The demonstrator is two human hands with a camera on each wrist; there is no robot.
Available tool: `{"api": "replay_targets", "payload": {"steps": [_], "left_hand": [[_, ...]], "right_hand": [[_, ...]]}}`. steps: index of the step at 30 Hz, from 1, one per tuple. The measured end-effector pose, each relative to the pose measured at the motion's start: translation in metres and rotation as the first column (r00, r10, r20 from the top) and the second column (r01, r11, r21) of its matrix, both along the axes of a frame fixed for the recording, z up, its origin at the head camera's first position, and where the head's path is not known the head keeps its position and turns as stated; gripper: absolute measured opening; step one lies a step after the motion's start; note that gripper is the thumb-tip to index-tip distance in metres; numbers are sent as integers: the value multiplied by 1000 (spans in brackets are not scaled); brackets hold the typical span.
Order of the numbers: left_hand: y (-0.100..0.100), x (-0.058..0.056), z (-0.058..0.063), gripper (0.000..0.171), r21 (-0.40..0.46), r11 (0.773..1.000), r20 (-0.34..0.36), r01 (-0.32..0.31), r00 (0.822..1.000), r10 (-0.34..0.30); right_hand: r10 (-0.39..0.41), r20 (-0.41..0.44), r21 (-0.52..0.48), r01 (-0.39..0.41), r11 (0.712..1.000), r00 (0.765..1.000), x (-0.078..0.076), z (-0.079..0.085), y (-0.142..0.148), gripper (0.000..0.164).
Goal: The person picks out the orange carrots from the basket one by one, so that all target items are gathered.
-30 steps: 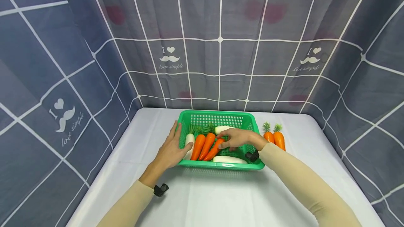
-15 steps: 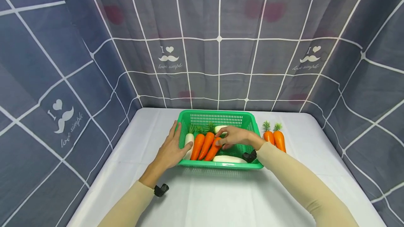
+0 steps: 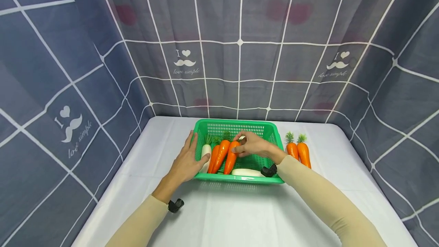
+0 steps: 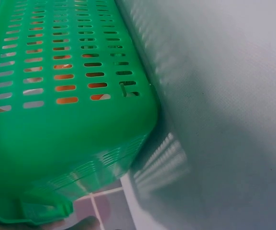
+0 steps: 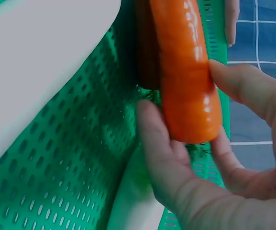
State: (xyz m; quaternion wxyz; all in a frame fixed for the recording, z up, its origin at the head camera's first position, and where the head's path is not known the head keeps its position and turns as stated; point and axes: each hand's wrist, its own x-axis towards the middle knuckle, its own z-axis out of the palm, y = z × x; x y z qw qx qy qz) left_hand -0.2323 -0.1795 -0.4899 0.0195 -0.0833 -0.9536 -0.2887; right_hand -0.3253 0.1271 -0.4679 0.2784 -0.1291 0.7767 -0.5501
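Observation:
In the head view, my right hand (image 3: 254, 144) pinches the thick end of a carrot (image 3: 231, 158) inside a green plastic basket (image 3: 236, 178). The right wrist view shows thumb and fingers on either side of that carrot (image 5: 185, 72). Just left of it, two more carrots (image 3: 222, 153) lean close together. My left hand (image 3: 186, 165) rests at the basket's left rim, fingers extended, thumb over a white radish (image 3: 206, 149). Another white radish (image 3: 247, 172) lies along the front wall. A third (image 3: 242, 139), at the back, is mostly hidden by my right hand.
Two carrots with green tops (image 3: 303, 151) lie on the white tablecloth (image 3: 240, 216) right of the basket, partly behind my right forearm. A grey checked curtain (image 3: 219, 60) encloses the table at the back and sides.
The pinched carrot has turned more upright, its thick end raised and shifted left. The two carrots beside it have shifted, now overlapping. My left hand stays at the rim.

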Motion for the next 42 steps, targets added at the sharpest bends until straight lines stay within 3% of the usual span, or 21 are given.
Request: {"api": "replay_targets", "payload": {"steps": [6, 18, 26, 30, 42], "left_hand": [[1, -1, -1, 105, 4, 1000, 3, 4, 1000, -4], [2, 0, -2, 105, -4, 1000, 2, 3, 1000, -3], [2, -1, -1, 104, -6, 1000, -4, 0, 1000, 0], [0, -1, -3, 104, -9, 1000, -9, -5, 1000, 5], [0, 0, -1, 104, -13, 1000, -4, -3, 1000, 3]], "right_hand": [[-105, -50, -86, 100, 991, 993, -1, 2, -1, 45], [-194, -175, -259, 145, 955, 965, 6, 25, 18, 52], [-175, -300, -270, 93, 958, 938, 12, 37, 44, 47], [-164, -382, -243, 72, 967, 909, 19, 40, 60, 46], [-230, -506, -180, 158, 971, 831, 36, 40, 119, 42]]}}
